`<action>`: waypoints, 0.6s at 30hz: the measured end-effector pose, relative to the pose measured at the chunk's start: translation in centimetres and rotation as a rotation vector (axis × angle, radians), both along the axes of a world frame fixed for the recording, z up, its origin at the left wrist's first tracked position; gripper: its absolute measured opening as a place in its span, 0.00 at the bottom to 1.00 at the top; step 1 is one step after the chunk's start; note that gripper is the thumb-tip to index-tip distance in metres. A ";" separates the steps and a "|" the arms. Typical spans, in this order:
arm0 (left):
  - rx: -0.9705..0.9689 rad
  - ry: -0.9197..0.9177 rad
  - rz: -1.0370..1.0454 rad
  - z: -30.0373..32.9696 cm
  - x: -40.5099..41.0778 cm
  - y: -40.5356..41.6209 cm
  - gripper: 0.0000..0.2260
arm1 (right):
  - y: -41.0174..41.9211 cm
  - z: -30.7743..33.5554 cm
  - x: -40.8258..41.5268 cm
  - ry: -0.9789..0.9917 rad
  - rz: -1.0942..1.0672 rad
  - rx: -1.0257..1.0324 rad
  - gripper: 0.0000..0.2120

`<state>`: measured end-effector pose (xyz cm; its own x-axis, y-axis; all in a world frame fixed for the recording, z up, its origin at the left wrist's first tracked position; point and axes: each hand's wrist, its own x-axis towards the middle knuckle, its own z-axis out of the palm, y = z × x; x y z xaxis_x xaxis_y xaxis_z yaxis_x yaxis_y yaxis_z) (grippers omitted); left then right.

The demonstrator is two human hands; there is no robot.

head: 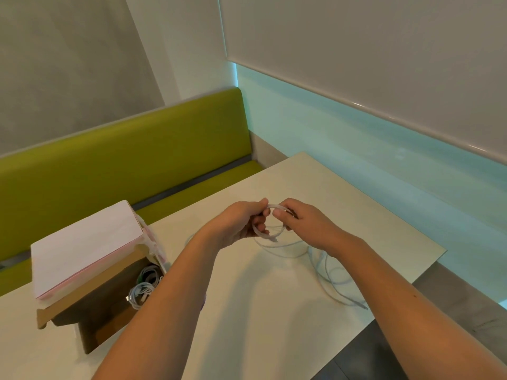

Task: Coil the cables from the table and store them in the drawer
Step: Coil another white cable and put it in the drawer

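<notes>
While open brown cardboard drawer (109,303) with coiled cables sits at left, thin white cable (323,259) is pinched in small loop by left hand (241,223) and right hand (304,223) above pale table (274,325); loose remainder trailed right.

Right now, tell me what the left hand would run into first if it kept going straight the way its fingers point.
The left hand points right, at the right hand, which grips the same white cable loop. It would likely meet that hand's fingers first, though depth is hard to judge.
</notes>
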<state>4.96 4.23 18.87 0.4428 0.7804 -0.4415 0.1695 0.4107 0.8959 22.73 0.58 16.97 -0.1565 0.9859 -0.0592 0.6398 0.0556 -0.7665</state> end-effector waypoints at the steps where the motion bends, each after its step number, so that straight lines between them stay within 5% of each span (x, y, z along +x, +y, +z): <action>1: -0.004 -0.054 0.053 -0.1 0.0 0.1 0.16 | -0.1 -0.1 0.0 0.045 -0.020 -0.001 0.13; 7: 0.059 -0.294 0.225 -1.4 1.1 -0.7 0.16 | -0.1 -0.4 -0.6 0.215 -0.154 0.035 0.13; 10: 0.053 -0.355 0.225 -1.6 1.1 -1.2 0.16 | 0.3 -0.3 -0.5 0.127 -0.171 0.092 0.12; 18: 0.218 0.212 -0.049 -0.6 0.9 -0.3 0.20 | 0.3 -0.3 -0.1 -0.361 0.089 0.104 0.13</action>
<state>5.84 3.91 18.28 0.3988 0.8467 -0.3522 0.3766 0.1990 0.9047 22.60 0.90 16.65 -0.2294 0.9730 -0.0266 0.8564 0.1888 -0.4805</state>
